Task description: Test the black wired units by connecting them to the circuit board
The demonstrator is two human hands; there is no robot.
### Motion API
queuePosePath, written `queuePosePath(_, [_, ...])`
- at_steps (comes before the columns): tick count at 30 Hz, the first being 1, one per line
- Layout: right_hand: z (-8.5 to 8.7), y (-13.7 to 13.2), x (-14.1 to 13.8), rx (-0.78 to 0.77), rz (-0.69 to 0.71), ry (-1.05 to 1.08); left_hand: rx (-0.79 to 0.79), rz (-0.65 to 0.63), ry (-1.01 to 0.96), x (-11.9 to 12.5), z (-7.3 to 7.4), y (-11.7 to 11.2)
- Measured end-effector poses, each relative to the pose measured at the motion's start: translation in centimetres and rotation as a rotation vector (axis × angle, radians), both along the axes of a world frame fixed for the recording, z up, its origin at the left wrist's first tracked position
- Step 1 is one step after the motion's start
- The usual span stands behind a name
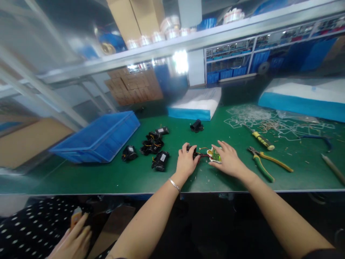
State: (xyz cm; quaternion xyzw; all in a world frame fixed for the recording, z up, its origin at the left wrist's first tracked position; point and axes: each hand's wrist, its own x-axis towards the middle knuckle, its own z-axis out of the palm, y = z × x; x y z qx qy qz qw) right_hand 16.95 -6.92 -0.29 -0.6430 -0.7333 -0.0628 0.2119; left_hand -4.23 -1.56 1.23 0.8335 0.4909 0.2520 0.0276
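Observation:
My left hand (186, 160), with a chain bracelet at the wrist, is curled over a small black pack (192, 150) at the table's front middle. Most of that pack is hidden under the fingers. Red and dark wires (204, 155) run from it to a green circuit board (215, 155) with a white edge. My right hand (226, 159) grips this board, thumb at the near side and fingers over the far side. To the left lie several black packs (161, 160) with white labels and thin yellow wires. A loose black piece (196, 126) lies farther back.
Pliers (260, 160), a yellow-black screwdriver (262, 140) and tangled clear plastic strips (253, 117) lie on the right. A blue bin (99, 138) stands left, a white-blue package (196, 102) behind. At lower left, another person's hand (74, 241) holds an orange tool (76, 217).

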Motion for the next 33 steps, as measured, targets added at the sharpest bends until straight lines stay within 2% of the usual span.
queuePosePath(3, [-0.8, 1.7, -1.9, -0.078, 0.038, 0.011, -0.063, -0.063, -0.032, -0.5, 0.2, 0.2])
queuePosePath(6, [-1.4, 1.3, -1.7, -0.073, 0.032, 0.013, -0.166, -0.128, -0.038, -1.2, 0.5, 0.7])
queuePosePath(15, [-2.1, -4.8, 6.0, -0.011, -0.132, -0.179, -0.272, -0.230, -0.091, -2.0, 0.4, 2.6])
queuePosePath(20, [-2.6, -5.1, 6.5, -0.002, -0.192, -0.181, -0.340, -0.266, -0.191, -2.0, 0.3, 3.2])
queuePosePath(23, [-2.1, -4.6, 5.2, 0.041, -0.273, -0.166, -0.401, -0.248, -0.261, -2.3, 0.2, 3.4])
queuePosePath(26, [-0.2, -4.5, 2.6, 0.092, -0.285, -0.095, -0.433, -0.275, -0.244, -2.7, 0.1, 3.6])
queuePosePath(28, [1.4, -4.5, -0.1, 0.112, -0.166, 0.036, -0.422, -0.321, -0.191, -2.9, 0.2, 3.6])
queuePosePath(30, [2.8, -4.2, -3.1, 0.084, 0.050, 0.242, -0.422, -0.353, -0.146, -3.2, 0.3, 3.7])
queuePosePath(32, [3.3, -3.4, -6.0, 0.022, 0.227, 0.460, -0.424, -0.368, -0.127, -3.4, 0.4, 3.6])
queuePosePath(33, [3.2, -2.7, -7.2, -0.002, 0.265, 0.549, -0.416, -0.374, -0.125, -3.5, 0.4, 3.6])
